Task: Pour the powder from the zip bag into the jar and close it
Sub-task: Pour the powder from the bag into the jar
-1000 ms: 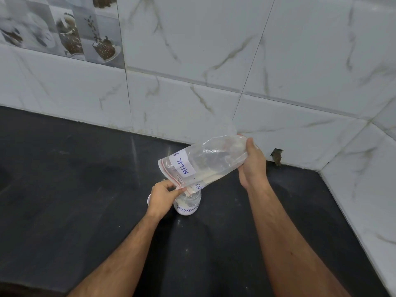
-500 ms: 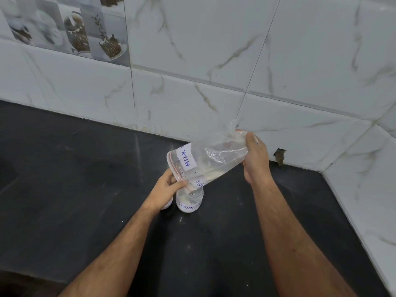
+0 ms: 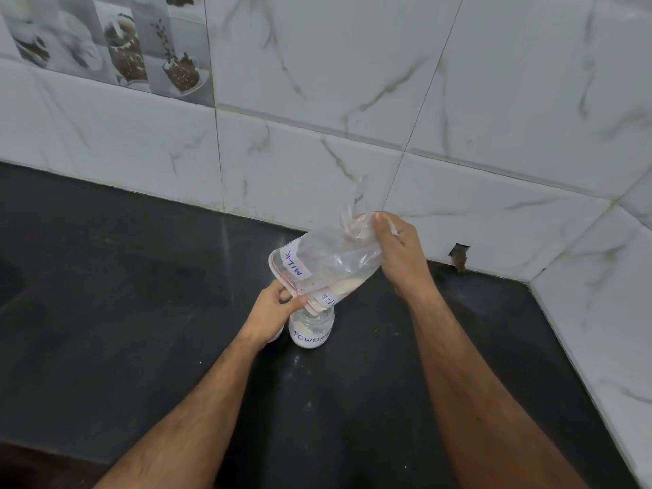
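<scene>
Clear zip bag [image 3: 328, 264] held in the air just above a small jar [image 3: 312, 328], tilted with its long axis running from upper right down to lower left, the opened red-striped zip mouth lowest and pointing into the jar's open top. White label reading "MILK" on the bag's upper face, a second label partly folded under near the mouth. Pale powder [image 3: 347, 285] gathered along the bag's lower edge, sliding toward the mouth. Jar upright on the black worktop [image 3: 123, 312], clear-walled, a layer of white powder at its bottom, a label reading "POWDER" on its front. Left hand [image 3: 273, 310] just left of the jar, forearm reaching in from the lower left, fingers [image 3: 294, 301] pinched on the bag's zip edge at the jar's rim. Right hand [image 3: 398, 254] higher and to the right, forearm coming up from the lower right, wrist bent, fingers clenched around the bunched, closed bottom end of the bag, lifting it above the mouth. A small white object partly hidden behind the left wrist, too covered to tell what. Fine white specks on the worktop in front of the jar. White marble-patterned wall tiles [image 3: 352, 82] behind, meeting in a corner at right, with a decorative picture tile [image 3: 116, 40] at upper left.
</scene>
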`<state>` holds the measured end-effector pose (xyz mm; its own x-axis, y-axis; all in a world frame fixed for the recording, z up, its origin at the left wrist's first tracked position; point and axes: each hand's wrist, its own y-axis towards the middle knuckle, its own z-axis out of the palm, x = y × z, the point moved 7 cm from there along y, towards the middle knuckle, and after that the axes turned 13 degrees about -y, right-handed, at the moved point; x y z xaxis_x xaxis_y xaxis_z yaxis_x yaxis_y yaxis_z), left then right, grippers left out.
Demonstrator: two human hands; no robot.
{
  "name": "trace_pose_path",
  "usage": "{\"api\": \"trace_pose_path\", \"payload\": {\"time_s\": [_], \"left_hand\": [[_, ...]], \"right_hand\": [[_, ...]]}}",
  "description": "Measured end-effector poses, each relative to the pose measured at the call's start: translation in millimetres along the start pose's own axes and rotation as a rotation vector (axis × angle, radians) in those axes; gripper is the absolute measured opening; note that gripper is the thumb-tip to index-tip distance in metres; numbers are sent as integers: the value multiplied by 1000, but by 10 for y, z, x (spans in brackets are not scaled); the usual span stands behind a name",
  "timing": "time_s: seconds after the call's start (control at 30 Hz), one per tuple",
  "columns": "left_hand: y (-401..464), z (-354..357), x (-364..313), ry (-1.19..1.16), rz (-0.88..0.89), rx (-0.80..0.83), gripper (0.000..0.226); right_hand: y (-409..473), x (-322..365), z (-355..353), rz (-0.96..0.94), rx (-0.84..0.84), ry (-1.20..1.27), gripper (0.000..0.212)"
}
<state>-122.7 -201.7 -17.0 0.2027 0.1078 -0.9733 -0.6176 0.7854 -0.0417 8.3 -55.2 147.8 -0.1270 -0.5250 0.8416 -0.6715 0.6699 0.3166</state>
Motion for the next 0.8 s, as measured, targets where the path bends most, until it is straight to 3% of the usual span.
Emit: {"api": "trace_pose_path", "payload": {"time_s": [0.2,0.57,0.8], "left_hand": [[-25,-4,40,-105,45,-70,37],[-66,0,108,-25,67,-84,23],[-109,40,61,-65,89,-111,19]], "right_hand": [[-28,119,66,-75,26,-73,41],[-7,303,138,-115,88,-152,35],[72,316,149,-49,0,-116,40]]}}
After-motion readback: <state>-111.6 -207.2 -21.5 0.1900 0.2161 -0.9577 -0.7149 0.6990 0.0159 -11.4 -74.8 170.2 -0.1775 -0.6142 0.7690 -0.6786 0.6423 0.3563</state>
